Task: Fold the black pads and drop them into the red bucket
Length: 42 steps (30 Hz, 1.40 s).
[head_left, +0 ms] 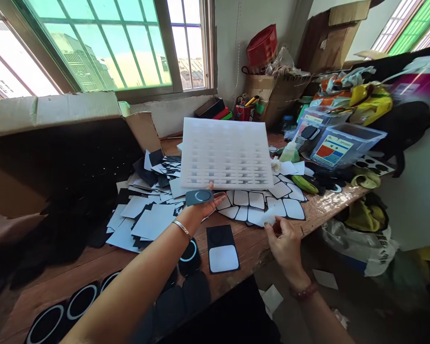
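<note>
On my left hand (pixel 207 206), palm up with fingers spread, rests a dark rounded pad (pixel 199 197) with a pale ring. The hand is just in front of a white slotted tray (pixel 226 153). My right hand (pixel 284 241) pinches a small white sheet (pixel 269 216) between thumb and fingers, near the table's front edge. Between the hands lies a black card (pixel 220 234) with a white rounded panel (pixel 223 259). White rounded pieces with black borders (pixel 255 200) are spread behind it.
Loose white and black sheets (pixel 154 222) pile up at the left, before a large cardboard box (pixel 53 112). Black ringed pads (pixel 82 301) line the near left. Clear plastic bins (pixel 344 143) and a green-yellow item (pixel 304 184) are at the right.
</note>
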Each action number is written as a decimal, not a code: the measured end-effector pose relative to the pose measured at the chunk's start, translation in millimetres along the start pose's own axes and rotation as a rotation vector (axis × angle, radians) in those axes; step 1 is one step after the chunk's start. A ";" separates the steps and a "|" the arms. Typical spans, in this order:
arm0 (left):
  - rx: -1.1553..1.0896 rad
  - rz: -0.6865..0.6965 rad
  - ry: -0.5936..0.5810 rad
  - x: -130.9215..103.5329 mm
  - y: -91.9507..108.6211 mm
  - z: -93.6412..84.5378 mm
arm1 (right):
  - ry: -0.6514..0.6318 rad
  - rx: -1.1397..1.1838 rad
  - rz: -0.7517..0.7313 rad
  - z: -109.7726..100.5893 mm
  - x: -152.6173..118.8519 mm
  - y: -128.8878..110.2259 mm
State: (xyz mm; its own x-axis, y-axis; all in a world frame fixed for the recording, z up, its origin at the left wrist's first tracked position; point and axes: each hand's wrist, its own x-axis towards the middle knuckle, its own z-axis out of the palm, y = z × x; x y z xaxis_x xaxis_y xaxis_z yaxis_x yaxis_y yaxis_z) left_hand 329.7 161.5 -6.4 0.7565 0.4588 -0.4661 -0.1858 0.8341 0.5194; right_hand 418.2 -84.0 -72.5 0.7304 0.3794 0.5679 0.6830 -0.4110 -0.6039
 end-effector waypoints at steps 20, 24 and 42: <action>0.873 0.268 0.244 -233.8 -11.2 -126.8 | -0.042 -0.160 0.064 -5.1 7.7 9.3; 0.987 0.362 0.503 -278.5 -12.5 -145.0 | -0.069 -0.203 0.101 -10.4 6.9 16.9; 1.048 0.619 0.724 -322.4 -23.8 -179.6 | -0.565 0.223 -0.571 60.8 -24.1 -154.0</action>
State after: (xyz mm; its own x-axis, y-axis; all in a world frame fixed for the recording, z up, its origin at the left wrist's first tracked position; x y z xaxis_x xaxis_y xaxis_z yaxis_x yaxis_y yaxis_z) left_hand -22.4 48.7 2.8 0.1822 0.9813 -0.0627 0.4225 -0.0206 0.9061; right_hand 295.6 20.6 -27.2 0.1232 0.8629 0.4901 0.8906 0.1217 -0.4382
